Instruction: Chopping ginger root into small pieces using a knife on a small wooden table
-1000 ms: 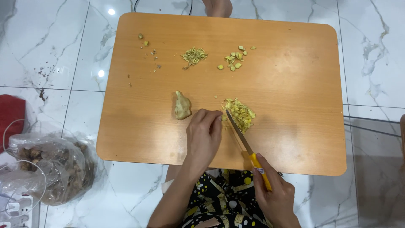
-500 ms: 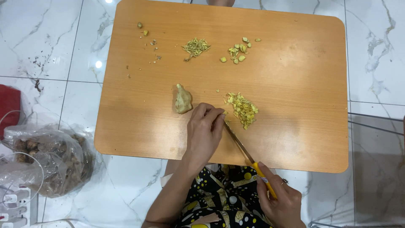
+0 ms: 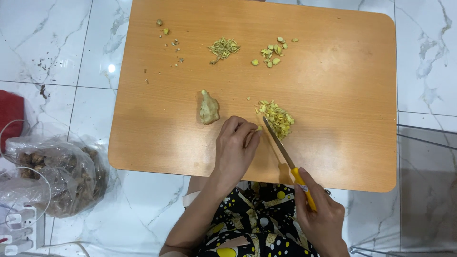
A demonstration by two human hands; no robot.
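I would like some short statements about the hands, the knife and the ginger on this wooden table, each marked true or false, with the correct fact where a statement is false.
1. The right hand holds a knife with a yellow handle. True.
2. The left hand rests flat on the whole piece of ginger. False: that piece lies apart, to the left of the hand; the fingertips press something small beside the blade.
3. A pile of sliced ginger lies just beyond the knife tip. True.
4. The wooden table carries only one pile of cut pieces. False: more shreds and slices lie near the far edge.
5. The plastic bag stands on the table. False: it lies on the floor.
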